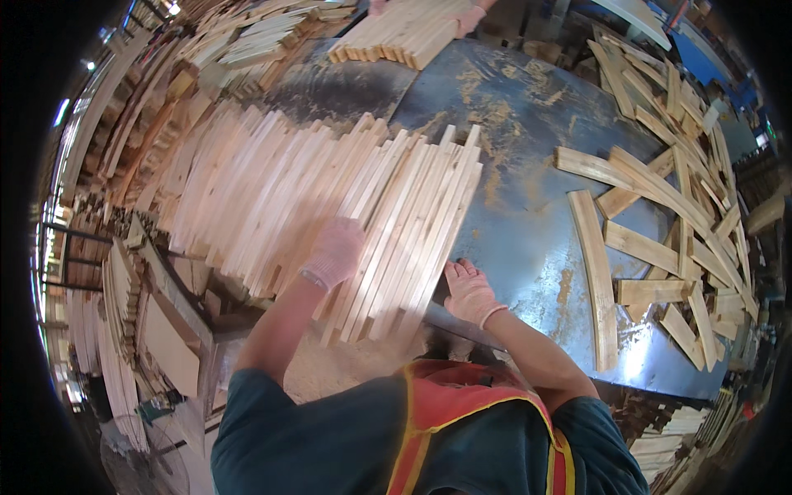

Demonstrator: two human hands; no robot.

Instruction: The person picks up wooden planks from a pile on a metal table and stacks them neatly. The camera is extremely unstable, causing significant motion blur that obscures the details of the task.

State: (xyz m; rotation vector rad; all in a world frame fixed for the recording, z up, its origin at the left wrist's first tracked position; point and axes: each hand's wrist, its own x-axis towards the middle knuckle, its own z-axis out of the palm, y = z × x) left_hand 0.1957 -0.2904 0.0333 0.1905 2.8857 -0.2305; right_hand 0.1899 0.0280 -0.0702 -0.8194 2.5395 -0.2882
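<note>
Near edge of the surface (528,247): right hand (469,293), gloved, fingers spread flat, pressed against the near right side of the slat bundle (396,239), gripping nothing. Left hand (334,252), gloved, lies open and palm-down on top of the same bundle, just left of the right hand; the slats' long axis runs from the near edge up and rightward, away from both hands. Farther right, loose curved boards (652,239) lie scattered, well apart; at the far edge, another person's hand (470,18) rests on a second slat stack (404,33).
</note>
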